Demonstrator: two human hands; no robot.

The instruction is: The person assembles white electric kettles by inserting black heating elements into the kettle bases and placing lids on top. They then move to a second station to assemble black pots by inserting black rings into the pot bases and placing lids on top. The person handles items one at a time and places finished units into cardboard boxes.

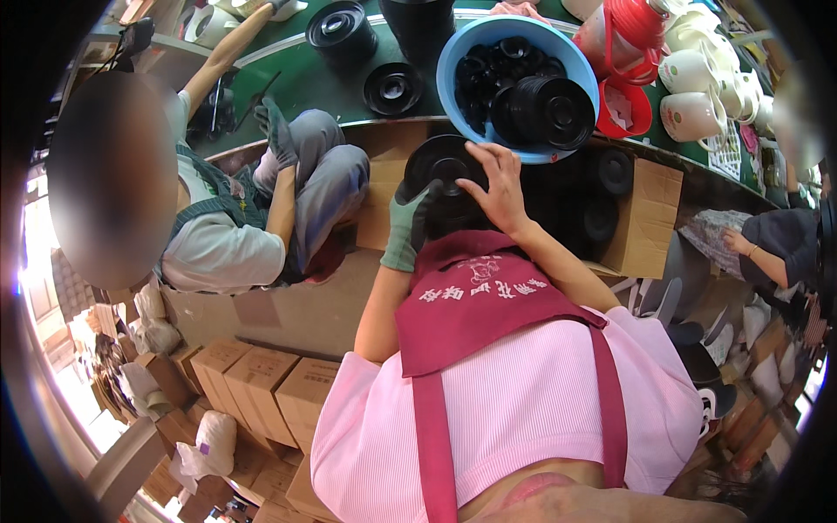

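A black round plastic disc with a raised centre (433, 164) is held in front of my apron, below the blue basin. My left hand (404, 228), in a grey-green glove with dark fingertips, is closed on its lower left edge. The bare right hand (499, 186) grips its right side, thumb over the face and fingers at the rim. More black shapes lie just under the disc; in the dark I cannot tell whether they are joined to it. Straight ahead, the light blue basin (446, 74) holds small black round parts (514, 57) and a tilted stack of black discs (558, 113).
On the green table (288, 83) stand black disc stacks (336, 30) and a single disc (392, 89). A red basket (626, 109), a red flask (623, 35) and white pots (689, 116) are at the right. An open carton (645, 218) stands below. A co-worker (227, 209) sits at left.
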